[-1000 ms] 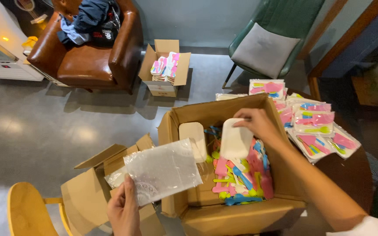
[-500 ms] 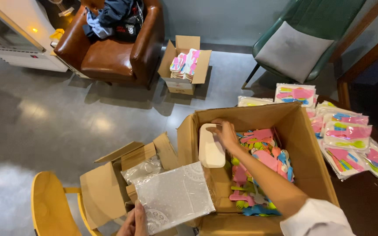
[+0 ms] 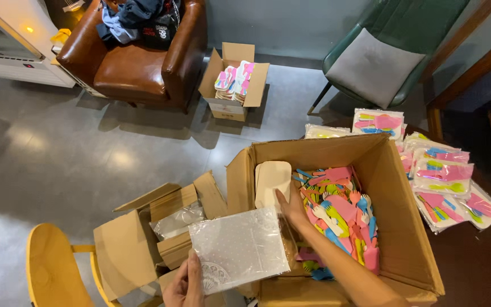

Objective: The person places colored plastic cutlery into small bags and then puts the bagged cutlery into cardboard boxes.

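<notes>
My left hand [image 3: 184, 283] grips a clear plastic bag [image 3: 240, 249] with small white dots, held flat over the near left corner of a large open cardboard box [image 3: 396, 216]. My right hand [image 3: 292, 208] reaches down into that box and rests against a pale cream oblong tray [image 3: 272, 180] that leans at the box's left wall. Whether the fingers hold the tray is hidden. Beside the tray, the box is full of loose pink, blue, yellow and green plastic cutlery [image 3: 339, 213].
Several sealed packs of coloured cutlery [image 3: 444, 176] lie on the dark table at right. A smaller open box [image 3: 160, 227] with clear bags stands at left, by a yellow chair [image 3: 52, 267]. Farther off stand a brown armchair [image 3: 137, 62], a box of packs [image 3: 234, 82] and a green chair [image 3: 382, 62].
My right hand carried the cream tray from the middle of the box to its left wall and set it down there. The bag in my left hand moved right, over the box corner.
</notes>
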